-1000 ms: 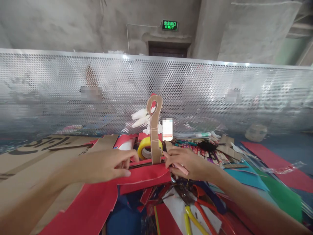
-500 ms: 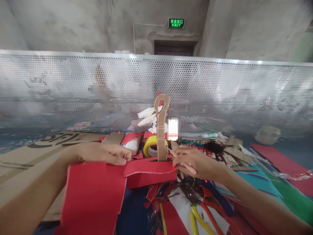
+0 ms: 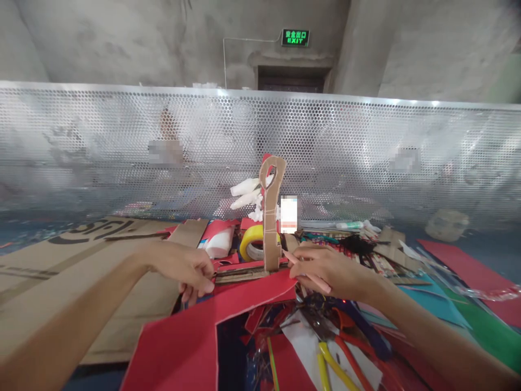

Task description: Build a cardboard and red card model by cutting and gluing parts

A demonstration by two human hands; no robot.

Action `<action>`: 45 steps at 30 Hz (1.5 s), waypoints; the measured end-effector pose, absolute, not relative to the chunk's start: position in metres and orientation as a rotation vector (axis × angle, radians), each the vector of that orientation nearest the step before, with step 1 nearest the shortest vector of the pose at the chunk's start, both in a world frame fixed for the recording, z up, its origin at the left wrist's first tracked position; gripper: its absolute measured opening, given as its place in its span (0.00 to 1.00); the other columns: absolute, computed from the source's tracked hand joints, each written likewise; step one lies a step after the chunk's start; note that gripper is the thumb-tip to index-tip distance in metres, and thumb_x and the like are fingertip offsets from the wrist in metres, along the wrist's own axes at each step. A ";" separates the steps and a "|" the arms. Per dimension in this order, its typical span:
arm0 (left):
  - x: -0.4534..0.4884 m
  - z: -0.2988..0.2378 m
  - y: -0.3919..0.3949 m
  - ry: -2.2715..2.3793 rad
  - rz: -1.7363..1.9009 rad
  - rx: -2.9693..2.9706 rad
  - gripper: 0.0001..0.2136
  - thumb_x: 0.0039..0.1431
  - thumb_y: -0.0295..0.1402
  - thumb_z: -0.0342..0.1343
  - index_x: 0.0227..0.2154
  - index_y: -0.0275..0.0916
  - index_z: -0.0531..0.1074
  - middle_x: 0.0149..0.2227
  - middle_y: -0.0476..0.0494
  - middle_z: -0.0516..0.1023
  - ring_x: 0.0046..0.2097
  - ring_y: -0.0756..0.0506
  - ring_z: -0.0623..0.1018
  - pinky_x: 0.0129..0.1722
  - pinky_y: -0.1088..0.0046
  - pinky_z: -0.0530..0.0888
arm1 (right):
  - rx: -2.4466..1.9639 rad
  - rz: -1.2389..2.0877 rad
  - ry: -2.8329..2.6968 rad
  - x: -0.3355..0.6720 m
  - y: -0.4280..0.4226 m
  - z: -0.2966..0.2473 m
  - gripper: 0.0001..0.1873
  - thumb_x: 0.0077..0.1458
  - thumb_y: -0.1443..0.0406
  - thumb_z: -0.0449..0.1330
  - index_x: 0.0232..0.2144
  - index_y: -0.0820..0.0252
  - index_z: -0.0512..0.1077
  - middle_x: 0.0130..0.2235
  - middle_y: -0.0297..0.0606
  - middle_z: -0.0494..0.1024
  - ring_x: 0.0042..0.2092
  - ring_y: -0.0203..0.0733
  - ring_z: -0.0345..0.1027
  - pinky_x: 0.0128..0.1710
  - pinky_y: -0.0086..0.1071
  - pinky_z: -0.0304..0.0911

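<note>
At the far left, a large brown cardboard sheet (image 3: 61, 288) with black lettering lies flat. Above it, a perforated metal screen (image 3: 345, 136) runs the whole width, with a grey concrete wall (image 3: 122, 43) behind. The person's left hand (image 3: 193, 274) reaches in over the cardboard, its fingers curled at the upper edge of a red sheet (image 3: 179, 347); whether they pinch that edge or only rest against it, I cannot tell. The red sheet is wide at lower left and narrows to a strip that slants up to the right. Past the left hand, just behind the strip, are a white roll (image 3: 221, 243) and a roll of yellow tape (image 3: 246, 238). In the centre stands an upright cardboard piece (image 3: 271, 239), looped at its top and crossed by thin pale lines, in front of part of the tape. A green exit sign (image 3: 295, 37) glows high above. The right hand (image 3: 325, 266) grips a slanting pink stick (image 3: 319, 283), its fingers touching the strip's right end. Below it lie pliers with yellow handles (image 3: 329, 361). Farther right are black string (image 3: 358, 244), then blue (image 3: 431, 304), green (image 3: 486, 339) and red sheets.
</note>
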State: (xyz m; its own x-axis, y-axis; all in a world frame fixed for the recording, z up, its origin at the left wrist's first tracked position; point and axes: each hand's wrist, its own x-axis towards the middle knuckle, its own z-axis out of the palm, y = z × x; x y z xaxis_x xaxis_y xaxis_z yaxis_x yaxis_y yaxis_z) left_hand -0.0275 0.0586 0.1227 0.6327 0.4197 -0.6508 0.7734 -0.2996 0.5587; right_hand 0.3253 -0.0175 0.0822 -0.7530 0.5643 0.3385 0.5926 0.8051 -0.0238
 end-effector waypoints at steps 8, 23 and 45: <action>-0.014 0.125 0.044 0.875 -0.641 2.115 0.20 0.60 0.48 0.55 0.27 0.36 0.79 0.32 0.38 0.84 0.33 0.45 0.80 0.31 0.76 0.73 | -0.875 -0.209 -2.704 0.327 -0.018 0.082 0.06 0.61 0.70 0.58 0.36 0.55 0.74 0.40 0.38 0.75 0.40 0.39 0.69 0.46 0.37 0.64; -0.031 0.125 0.060 0.714 -0.464 2.154 0.14 0.55 0.44 0.61 0.25 0.38 0.74 0.22 0.51 0.71 0.25 0.51 0.67 0.26 0.77 0.65 | -0.885 -0.240 -2.698 0.327 -0.016 0.079 0.07 0.61 0.68 0.57 0.35 0.55 0.75 0.38 0.38 0.76 0.41 0.40 0.68 0.44 0.36 0.64; -0.021 0.124 0.057 0.885 -0.463 2.107 0.24 0.60 0.54 0.52 0.25 0.36 0.76 0.25 0.44 0.76 0.28 0.48 0.73 0.30 0.73 0.68 | -0.887 -0.210 -2.760 0.329 -0.018 0.082 0.11 0.54 0.74 0.58 0.36 0.54 0.74 0.39 0.37 0.76 0.42 0.41 0.70 0.45 0.34 0.64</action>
